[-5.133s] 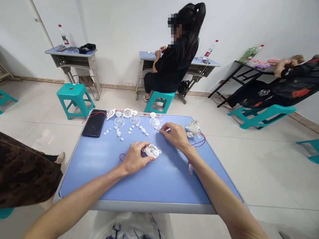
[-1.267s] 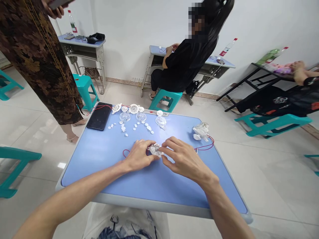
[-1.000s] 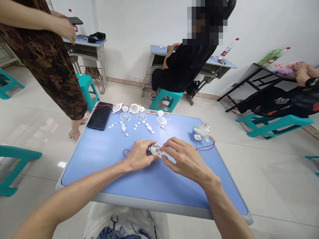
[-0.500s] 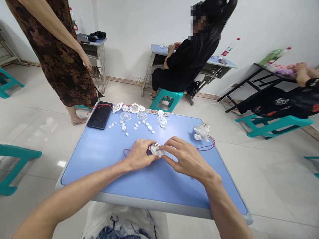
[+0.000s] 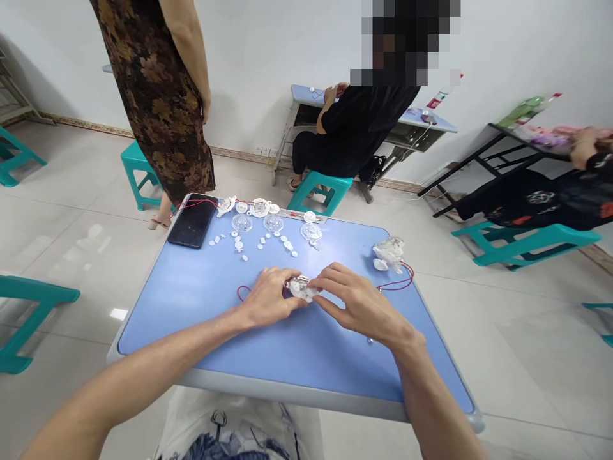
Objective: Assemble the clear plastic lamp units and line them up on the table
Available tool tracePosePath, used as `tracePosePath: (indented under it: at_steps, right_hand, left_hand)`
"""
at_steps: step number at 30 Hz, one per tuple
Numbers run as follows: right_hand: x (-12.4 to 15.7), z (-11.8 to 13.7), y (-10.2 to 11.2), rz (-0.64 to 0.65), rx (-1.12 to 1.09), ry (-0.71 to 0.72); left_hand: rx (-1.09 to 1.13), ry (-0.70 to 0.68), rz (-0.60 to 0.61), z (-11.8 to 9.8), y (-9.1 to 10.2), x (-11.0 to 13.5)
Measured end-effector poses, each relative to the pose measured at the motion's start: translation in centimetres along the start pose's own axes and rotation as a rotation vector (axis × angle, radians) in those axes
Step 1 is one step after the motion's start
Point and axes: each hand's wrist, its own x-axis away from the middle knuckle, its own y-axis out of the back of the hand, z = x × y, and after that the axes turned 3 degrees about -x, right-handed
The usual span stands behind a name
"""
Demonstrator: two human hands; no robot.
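A small white plastic casing (image 5: 299, 289) with fine parts inside lies low over the middle of the blue table (image 5: 191, 306). My left hand (image 5: 271, 297) grips its left side between thumb and fingers. At its right edge, my right hand (image 5: 352, 300) has its thumb and fingertips closed on the casing; whether a tiny part is also pinched there is hidden. A red cord (image 5: 243, 292) loops out beside my left hand. Beyond my hands lie several small white pieces (image 5: 287, 245) and clear round covers (image 5: 311, 232).
A black phone (image 5: 192, 223) lies at the far left corner, beside white round casings (image 5: 259, 208) along the back edge. A clear plastic bundle (image 5: 389, 253) with a red cord is at the right. Beyond are a standing person (image 5: 163, 96), a seated person (image 5: 364, 128) and green stools (image 5: 323, 190).
The standing person has shifted right, uncovering a green stool on the left. My hands and the casing stay almost in place, the right fingers moving only slightly.
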Motion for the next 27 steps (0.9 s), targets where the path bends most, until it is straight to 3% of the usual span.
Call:
tracePosePath:
  at_steps: [27]
  right_hand:
    - [-0.02, 0.16, -0.07, -0.058, -0.047, -0.084]
  left_hand:
    - [-0.01, 0.029, -0.005, 0.11, 0.26, 0.02]
